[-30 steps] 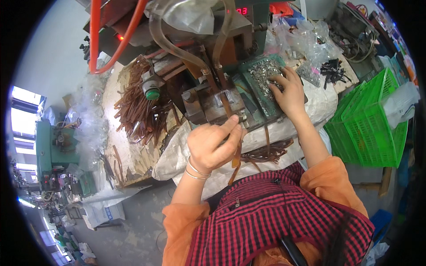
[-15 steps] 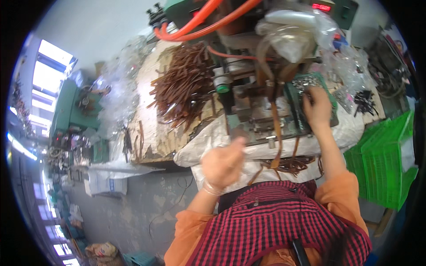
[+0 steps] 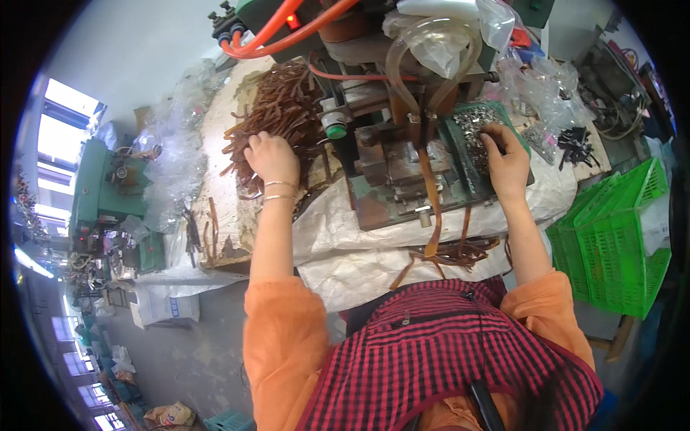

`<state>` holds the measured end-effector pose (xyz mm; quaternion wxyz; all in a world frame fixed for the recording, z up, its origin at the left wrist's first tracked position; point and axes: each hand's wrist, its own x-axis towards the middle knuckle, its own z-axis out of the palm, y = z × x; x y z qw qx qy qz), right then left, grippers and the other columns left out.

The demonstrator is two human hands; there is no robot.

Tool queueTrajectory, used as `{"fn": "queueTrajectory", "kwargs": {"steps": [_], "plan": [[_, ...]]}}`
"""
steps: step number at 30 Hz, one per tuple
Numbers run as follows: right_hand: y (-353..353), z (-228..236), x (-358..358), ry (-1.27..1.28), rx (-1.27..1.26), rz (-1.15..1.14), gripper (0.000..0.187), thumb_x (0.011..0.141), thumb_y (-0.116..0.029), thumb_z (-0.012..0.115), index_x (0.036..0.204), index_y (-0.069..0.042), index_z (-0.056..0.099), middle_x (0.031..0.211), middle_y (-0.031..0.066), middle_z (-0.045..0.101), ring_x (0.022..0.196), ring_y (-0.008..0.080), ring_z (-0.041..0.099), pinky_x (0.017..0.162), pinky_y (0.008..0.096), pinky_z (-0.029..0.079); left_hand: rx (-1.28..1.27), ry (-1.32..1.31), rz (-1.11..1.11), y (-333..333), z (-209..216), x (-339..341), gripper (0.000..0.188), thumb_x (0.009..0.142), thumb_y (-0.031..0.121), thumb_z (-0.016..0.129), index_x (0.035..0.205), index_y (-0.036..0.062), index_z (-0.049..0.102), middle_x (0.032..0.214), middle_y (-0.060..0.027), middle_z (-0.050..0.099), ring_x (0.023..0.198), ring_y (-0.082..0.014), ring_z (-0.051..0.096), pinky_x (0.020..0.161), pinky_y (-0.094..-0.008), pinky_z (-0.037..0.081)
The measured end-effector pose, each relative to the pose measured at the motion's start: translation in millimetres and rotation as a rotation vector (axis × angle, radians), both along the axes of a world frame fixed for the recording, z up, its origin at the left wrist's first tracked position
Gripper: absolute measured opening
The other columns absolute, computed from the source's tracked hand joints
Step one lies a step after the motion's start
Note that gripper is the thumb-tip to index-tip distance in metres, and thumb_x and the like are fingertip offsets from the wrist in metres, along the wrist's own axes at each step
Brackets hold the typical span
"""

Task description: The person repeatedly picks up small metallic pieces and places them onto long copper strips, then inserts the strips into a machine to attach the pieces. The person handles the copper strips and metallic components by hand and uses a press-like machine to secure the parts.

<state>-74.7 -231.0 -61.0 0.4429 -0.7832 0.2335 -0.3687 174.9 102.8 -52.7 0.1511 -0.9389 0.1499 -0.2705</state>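
My left hand point(image 3: 273, 159) lies over the lower left part of a heap of brown leather-like strips point(image 3: 284, 97), its fingers slightly apart and touching the strips. No strip shows clearly in its grasp. At the green tray point(image 3: 519, 133) of small shiny metal pieces point(image 3: 478, 121), my right hand point(image 3: 508, 164) holds thumb and forefinger together in a pinch over the pieces. What lies between those fingertips is too small to make out. Between my hands stands a green press-like machine point(image 3: 392, 161), with one brown strip point(image 3: 430, 194) hanging down its front.
Orange hoses point(image 3: 316, 21) curve above the machine. More brown strips point(image 3: 460, 255) lie on white sacking point(image 3: 338, 230) before me. A green plastic crate point(image 3: 611, 237) stands at the right. Clear plastic bags point(image 3: 176, 158) crowd the left, and black strips point(image 3: 575, 147) lie right of the tray.
My left hand has moved from in front of the machine, left and away from me, onto the brown strips. My right hand stays at the tray. The view has shifted slightly.
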Motion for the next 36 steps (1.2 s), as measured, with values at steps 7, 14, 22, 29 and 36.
{"fn": "queueTrajectory", "kwargs": {"steps": [7, 14, 22, 29, 36], "plan": [[-10, -2, -55, -0.012, -0.006, -0.122, 0.014, 0.093, -0.006, 0.071, 0.106, -0.001, 0.075, 0.098, 0.0066, 0.075, 0.092, 0.0135, 0.067, 0.085, 0.0272, 0.052, -0.316, 0.0, -0.283, 34, 14, -26, 0.006, 0.079, 0.011, 0.072, 0.08, 0.0058, 0.073, 0.09, -0.0111, 0.07, 0.091, -0.0332, 0.065, 0.077, -0.0451, 0.051], [50, 77, 2, -0.148, -0.161, 0.309, 0.016, 0.086, 0.001, 0.074, 0.102, -0.001, 0.077, 0.098, 0.0099, 0.075, 0.092, 0.0207, 0.07, 0.084, 0.0299, 0.052, -1.157, 0.487, -0.393, 37, -6, -44, 0.021, 0.09, -0.006, 0.067, 0.109, -0.0006, 0.061, 0.09, -0.0039, 0.063, 0.076, -0.0129, 0.061, 0.073, -0.0264, 0.051], [91, 55, 25, -0.307, 0.411, 0.302, 0.03, 0.089, 0.0, 0.073, 0.118, 0.004, 0.065, 0.103, 0.0066, 0.072, 0.097, 0.0134, 0.068, 0.087, 0.0276, 0.054, -1.837, 0.56, -0.437, -14, 22, -131, 0.031, 0.113, 0.03, 0.044, 0.118, 0.0011, 0.055, 0.097, -0.0115, 0.068, 0.082, -0.0148, 0.068, 0.053, -0.0257, 0.056], [103, 81, 25, -0.284, 0.666, 0.361, 0.041, 0.089, 0.002, 0.071, 0.128, 0.004, 0.058, 0.107, 0.0096, 0.072, 0.1, 0.0138, 0.068, 0.091, 0.0287, 0.054, -1.229, -0.004, -1.177, -50, 79, -161, 0.021, 0.084, -0.003, 0.078, 0.103, 0.0001, 0.069, 0.1, -0.0174, 0.074, 0.084, -0.0259, 0.073, 0.079, -0.0345, 0.06], [82, 94, -6, -0.188, 0.342, 0.567, 0.045, 0.092, -0.002, 0.065, 0.136, 0.0, 0.059, 0.126, 0.0107, 0.069, 0.12, 0.02, 0.065, 0.102, 0.0327, 0.051, -0.651, -0.023, -1.382, -90, 66, -173, 0.029, 0.073, 0.009, 0.087, 0.097, 0.0056, 0.072, 0.101, -0.0126, 0.074, 0.063, -0.0164, 0.065, 0.051, -0.028, 0.048]]}}
